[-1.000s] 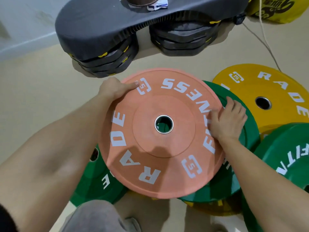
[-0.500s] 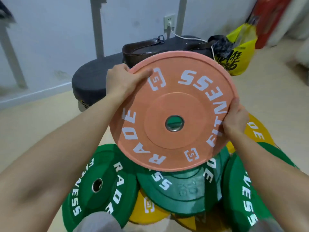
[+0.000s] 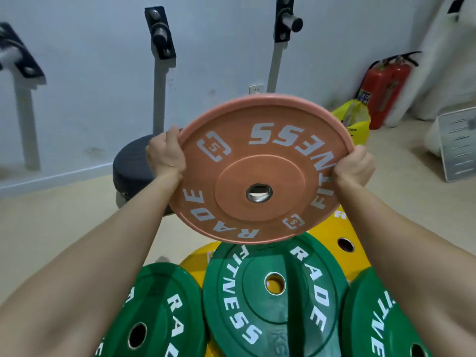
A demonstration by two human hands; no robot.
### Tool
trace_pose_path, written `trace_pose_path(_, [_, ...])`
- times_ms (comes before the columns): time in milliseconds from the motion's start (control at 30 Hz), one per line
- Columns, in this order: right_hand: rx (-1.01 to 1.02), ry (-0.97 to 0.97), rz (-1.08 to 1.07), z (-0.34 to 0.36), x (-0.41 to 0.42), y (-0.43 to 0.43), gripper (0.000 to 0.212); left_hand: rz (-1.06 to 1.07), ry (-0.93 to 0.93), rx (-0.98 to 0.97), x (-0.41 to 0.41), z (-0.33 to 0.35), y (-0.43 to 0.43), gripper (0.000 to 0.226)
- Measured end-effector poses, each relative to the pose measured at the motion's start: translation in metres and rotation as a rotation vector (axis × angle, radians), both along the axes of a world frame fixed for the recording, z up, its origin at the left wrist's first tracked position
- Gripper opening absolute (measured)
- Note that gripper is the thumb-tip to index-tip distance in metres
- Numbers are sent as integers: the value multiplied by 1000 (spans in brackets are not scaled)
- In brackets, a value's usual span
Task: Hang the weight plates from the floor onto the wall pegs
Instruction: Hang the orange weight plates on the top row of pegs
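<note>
I hold a salmon-pink weight plate (image 3: 260, 173) in the air, tilted, its white lettering facing me. My left hand (image 3: 166, 153) grips its left rim and my right hand (image 3: 354, 164) grips its right rim. Below it on the floor lie three green plates (image 3: 275, 297), (image 3: 152, 315), (image 3: 386, 320) overlapping yellow plates (image 3: 340, 238). On the white wall ahead are three pegs on black brackets: a middle peg (image 3: 159, 33), a right peg (image 3: 292, 23) and a left peg (image 3: 11, 54). All three pegs are bare.
A dark padded bench (image 3: 131, 166) stands behind the plate by the wall. A yellow bag (image 3: 356, 122) and red fire extinguishers (image 3: 383, 86) are at the right corner. A white panel (image 3: 457, 144) leans at far right. Beige floor lies to the left.
Both hands have lifted the pink plate off the pile and raised it toward the wall. My view has tipped up, so the wall pegs now show.
</note>
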State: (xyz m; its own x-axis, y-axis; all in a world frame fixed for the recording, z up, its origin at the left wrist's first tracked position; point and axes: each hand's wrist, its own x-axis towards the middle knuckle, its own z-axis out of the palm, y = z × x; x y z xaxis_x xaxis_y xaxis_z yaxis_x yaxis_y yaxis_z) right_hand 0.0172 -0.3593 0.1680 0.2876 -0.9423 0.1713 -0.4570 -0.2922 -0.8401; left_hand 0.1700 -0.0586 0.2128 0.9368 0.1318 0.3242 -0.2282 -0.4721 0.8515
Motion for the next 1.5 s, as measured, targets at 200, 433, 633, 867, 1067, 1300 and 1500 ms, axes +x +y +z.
trace_pose_path(200, [107,67,-50,-65,0,1,67,6,55,-17,5,-86,5,47])
trace_pose_path(433, [63,186,-94,-99,-1,-28,40,-233,215,-187,35,-96,-13,42])
trace_pose_path(633, [190,110,-195,-114,-19,-42,33,-128,528,-325,13,-155,-18,45])
trace_pose_path(867, [361,106,-251,-97,-30,-35,36,121,598,-268,13,-144,-27,40])
trace_pose_path(1067, [486,-3,-306,3,-44,-15,41,157,576,-291,9,-23,-25,38])
trace_pose_path(1300, [399,54,-226,250,-53,-25,38,157,504,-231,-3,235,-41,39])
trace_pose_path(1500, [414,-38,-202,489,-60,-51,52,174,437,-257,-20,470,-67,38])
